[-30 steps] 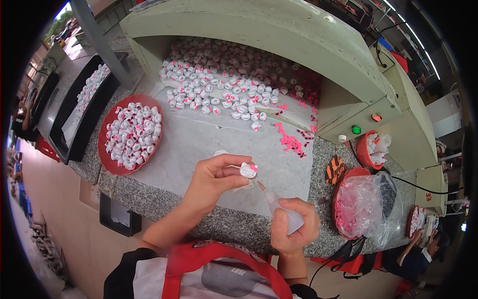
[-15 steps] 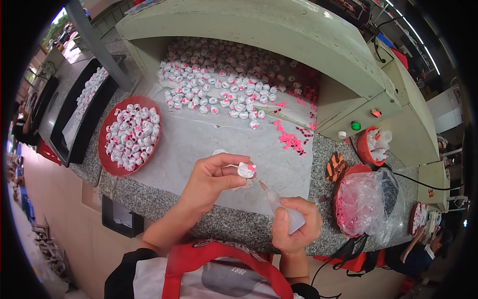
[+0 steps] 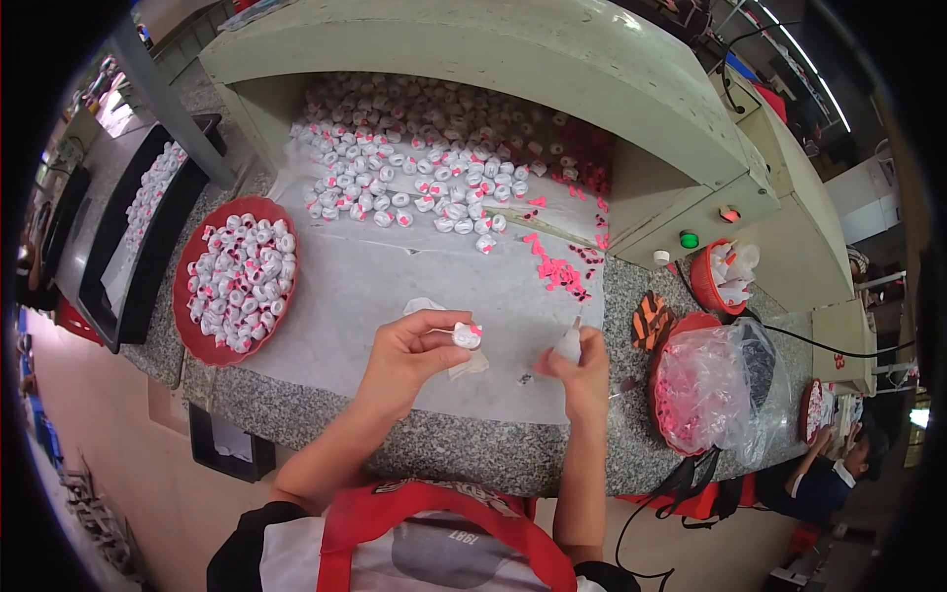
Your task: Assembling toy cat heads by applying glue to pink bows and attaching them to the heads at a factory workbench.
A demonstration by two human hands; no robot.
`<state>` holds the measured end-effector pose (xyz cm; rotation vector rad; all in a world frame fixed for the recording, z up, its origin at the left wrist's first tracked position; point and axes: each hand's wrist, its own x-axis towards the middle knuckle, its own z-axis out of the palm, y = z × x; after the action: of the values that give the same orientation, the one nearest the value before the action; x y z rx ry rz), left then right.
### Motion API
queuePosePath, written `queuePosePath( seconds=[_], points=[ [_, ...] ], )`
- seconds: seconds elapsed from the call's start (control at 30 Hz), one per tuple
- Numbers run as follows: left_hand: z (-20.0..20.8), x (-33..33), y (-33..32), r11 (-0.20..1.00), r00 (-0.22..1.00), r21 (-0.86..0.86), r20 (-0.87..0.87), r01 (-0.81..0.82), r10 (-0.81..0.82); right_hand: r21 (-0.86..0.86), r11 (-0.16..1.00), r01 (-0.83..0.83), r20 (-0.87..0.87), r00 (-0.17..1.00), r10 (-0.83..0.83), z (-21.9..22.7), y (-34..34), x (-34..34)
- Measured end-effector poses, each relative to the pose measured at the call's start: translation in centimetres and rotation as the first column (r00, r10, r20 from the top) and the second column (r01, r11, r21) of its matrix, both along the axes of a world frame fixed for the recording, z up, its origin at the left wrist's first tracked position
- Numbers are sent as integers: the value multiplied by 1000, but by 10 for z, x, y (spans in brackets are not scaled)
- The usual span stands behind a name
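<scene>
Pinched between the thumb and fingers of my left hand (image 3: 406, 363) is a small white figurine head (image 3: 467, 336) with a pink bow on it. My right hand (image 3: 586, 373) is wrapped round a small translucent squeeze bottle (image 3: 569, 344). Its thin nozzle points up and away, apart from the figurine head. A crumpled white tissue (image 3: 472, 365) lies on the paper sheet below the left hand. Beyond the bottle, loose pink bows (image 3: 558, 273) lie in a scattered pile. Many white figurine heads (image 3: 434, 187) spread out farther back, under the hood.
A pale green hood (image 3: 473, 64) with a lit green button (image 3: 689, 239) arches over the back. At left, a red bowl (image 3: 184, 331) holds more heads, beside a black tray (image 3: 96, 296). On the right are a plastic bag (image 3: 725, 385) in a red bowl and an orange-red basket (image 3: 702, 281).
My right hand has moved away from the figurine head, up and to the right, and the bottle has turned so its nozzle points away. My left hand still holds the head.
</scene>
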<state>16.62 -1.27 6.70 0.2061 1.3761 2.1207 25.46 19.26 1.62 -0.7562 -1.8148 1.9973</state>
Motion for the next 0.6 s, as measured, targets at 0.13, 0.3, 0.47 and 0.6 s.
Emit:
queuePosePath(
  seconds=[0.13, 0.3, 0.47, 0.6],
  points=[
    [-2, 4, 0, 999, 999, -36, -13, 33, -33, 805, 592, -34, 198, 957, -214, -20, 26, -62],
    [-5, 3, 4, 999, 1000, -39, -19, -18, 18, 969, 197, -153, 207, 932, -297, -19, 34, -63],
    [-4, 10, 19, 996, 997, -90, -78, -23, 16, 154, 980, -126, 115, 987, 108, 60, -24, -14],
    [-1, 13, 26, 998, 985, -47, -170, -31, 22, 161, 958, -238, -31, 969, 246, 78, -45, -11]
  ],
)
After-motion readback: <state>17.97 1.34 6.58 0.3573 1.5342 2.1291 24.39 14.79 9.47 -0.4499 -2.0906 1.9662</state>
